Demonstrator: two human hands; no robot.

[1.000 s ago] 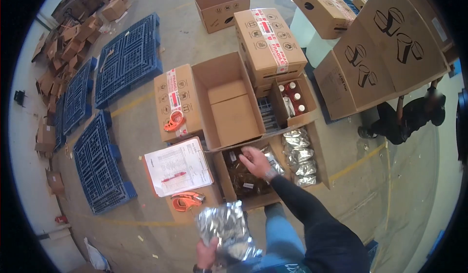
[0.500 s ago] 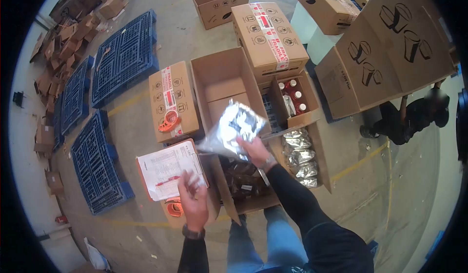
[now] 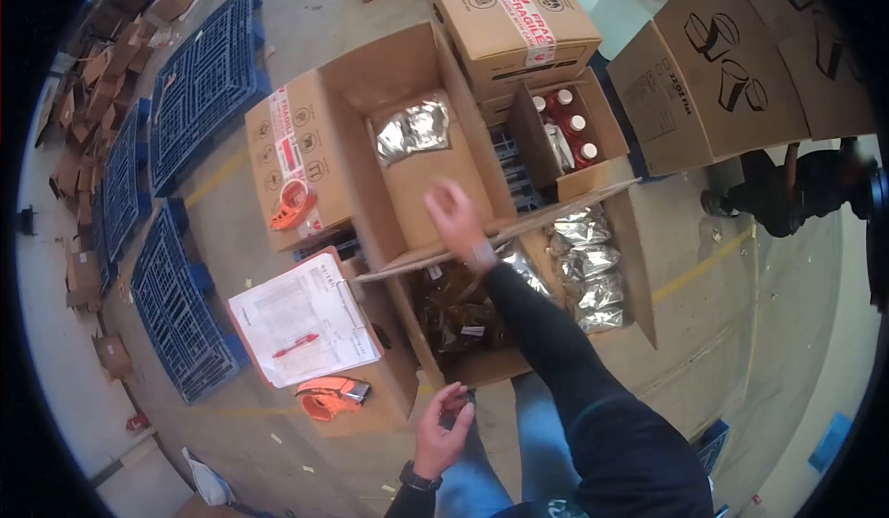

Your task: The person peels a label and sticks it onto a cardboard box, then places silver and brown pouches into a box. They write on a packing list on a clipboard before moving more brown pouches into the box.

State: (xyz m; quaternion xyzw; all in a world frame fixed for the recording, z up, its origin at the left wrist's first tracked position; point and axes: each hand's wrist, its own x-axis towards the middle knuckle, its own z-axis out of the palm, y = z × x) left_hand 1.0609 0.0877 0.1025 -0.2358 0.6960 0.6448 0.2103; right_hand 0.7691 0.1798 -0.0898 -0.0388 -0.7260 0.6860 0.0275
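Note:
A silver foil pouch (image 3: 413, 131) lies at the far end inside the open cardboard box (image 3: 370, 205). My right hand (image 3: 454, 217) is over the near part of that box, apart from the pouch, its fingers loosely bent and nothing held. My left hand (image 3: 444, 433) hangs in front of my legs, fingers slightly curled and apart, with nothing in it. Nearer to me stands a divided box (image 3: 505, 362) with dark brown packages (image 3: 454, 319) on its left side. More silver pouches (image 3: 593, 273) fill its right side in a stacked row.
Left are a clipboard (image 3: 306, 319) with papers and a red pen, and orange tape dispensers (image 3: 329, 398) on boxes. Red bottles with white caps (image 3: 576, 123) stand in a small box. Blue pallets (image 3: 181, 305) lie on the floor. A person (image 3: 806, 189) is at right behind large boxes.
The silver pouch has left my right hand and now lies in the open box. My left hand has moved down and right, away from the clipboard. The camera view has shifted.

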